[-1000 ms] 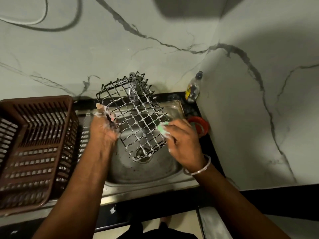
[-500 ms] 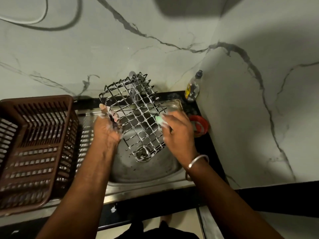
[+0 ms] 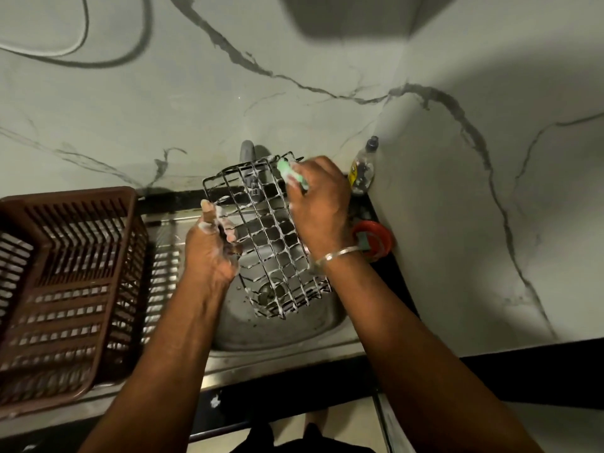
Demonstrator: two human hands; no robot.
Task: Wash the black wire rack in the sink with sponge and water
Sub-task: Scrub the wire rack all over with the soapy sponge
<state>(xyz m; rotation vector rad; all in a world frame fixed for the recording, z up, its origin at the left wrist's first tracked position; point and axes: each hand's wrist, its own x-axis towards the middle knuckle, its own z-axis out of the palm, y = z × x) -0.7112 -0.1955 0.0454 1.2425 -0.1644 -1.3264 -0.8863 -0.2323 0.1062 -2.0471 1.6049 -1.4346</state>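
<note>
Right hand (image 3: 322, 204) has slid the green sponge (image 3: 291, 173) (pinched in its fingers) from the right side of the black wire rack (image 3: 271, 243) up to its far top corner, so scrubbing's probably on the last stretch, rinse still to do. Left hand (image 3: 212, 250) has its fingers curled round the rack's left edge, holding it sudsy and tilted over the sink (image 3: 277, 335). The corner bottle (image 3: 362, 171) has a yellow label, too blurry to read.

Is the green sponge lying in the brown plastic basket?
No, the right hand holds the green sponge against the black wire rack at its far edge.
</note>
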